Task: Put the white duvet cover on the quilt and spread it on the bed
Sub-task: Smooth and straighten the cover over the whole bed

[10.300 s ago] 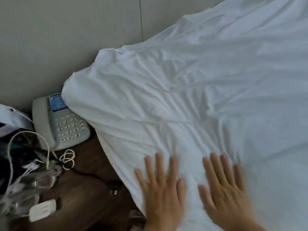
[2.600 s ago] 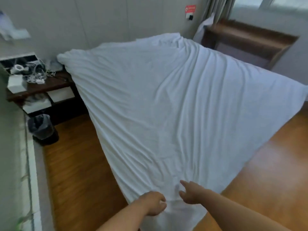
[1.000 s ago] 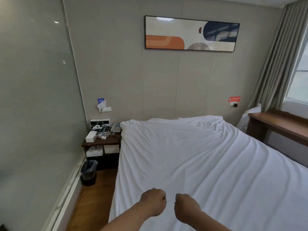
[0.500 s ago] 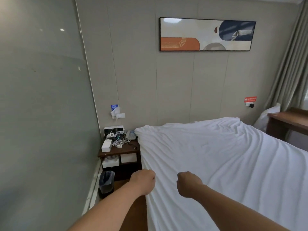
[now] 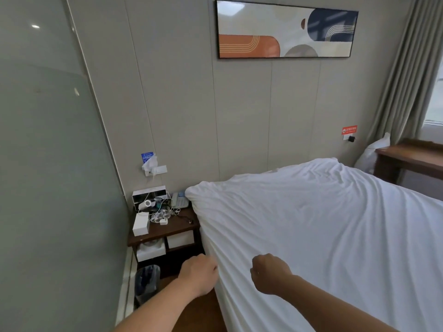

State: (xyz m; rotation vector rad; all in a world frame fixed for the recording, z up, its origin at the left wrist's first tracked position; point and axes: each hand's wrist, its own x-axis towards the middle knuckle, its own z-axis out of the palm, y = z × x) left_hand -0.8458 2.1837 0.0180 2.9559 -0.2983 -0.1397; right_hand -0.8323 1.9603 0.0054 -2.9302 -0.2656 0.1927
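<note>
The white duvet cover lies spread over the bed, lightly wrinkled, reaching from the headboard wall down past the frame's lower right. My left hand is curled in a fist and grips the cover's left side edge where it hangs off the bed. My right hand is also curled, gripping the fabric on top a short way to the right. The quilt itself is hidden inside the cover.
A dark wooden nightstand stands left of the bed with a telephone, cables and a white box. A black waste bin sits on the wooden floor below. A wooden desk and a pillow are at far right.
Both fists have stayed on the cover's left edge while the view has shifted; the hands now sit lower and slightly further apart along the bed's side.
</note>
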